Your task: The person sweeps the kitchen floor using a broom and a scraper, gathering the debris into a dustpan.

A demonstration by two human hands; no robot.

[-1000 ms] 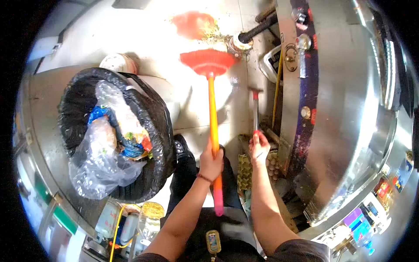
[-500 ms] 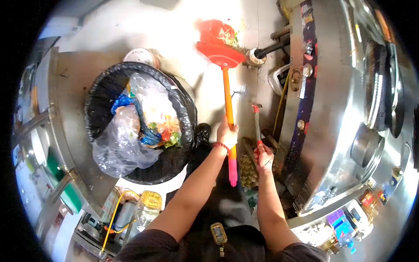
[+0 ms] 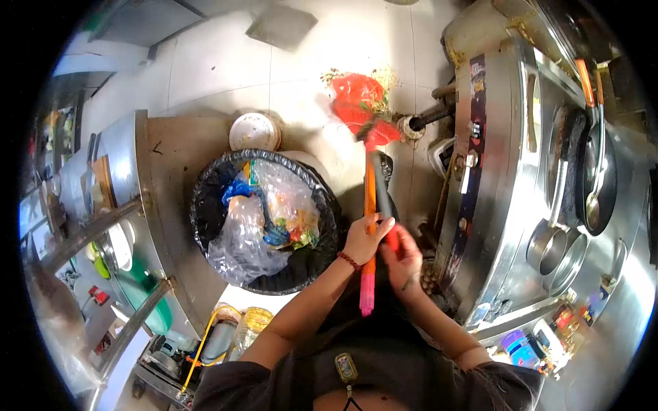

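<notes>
From here I see the left hand (image 3: 367, 241) gripping an orange-shafted red dustpan (image 3: 352, 113) at twelve o'clock, the right hand (image 3: 404, 262) closed round a grey-shafted tool (image 3: 382, 192). Loose scraps (image 3: 385, 77) lie ungathered by the pan; the bin (image 3: 204, 205) at ten o'clock already holds waste (image 3: 240, 240).

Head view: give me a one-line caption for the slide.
Left hand on an orange handle, right hand on a red grip, lined bin alongside, scraps on the floor ahead.

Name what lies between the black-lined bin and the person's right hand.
In the head view, the left hand, wrapped around the orange handle, lies between the black-lined bin and the right hand.
</notes>
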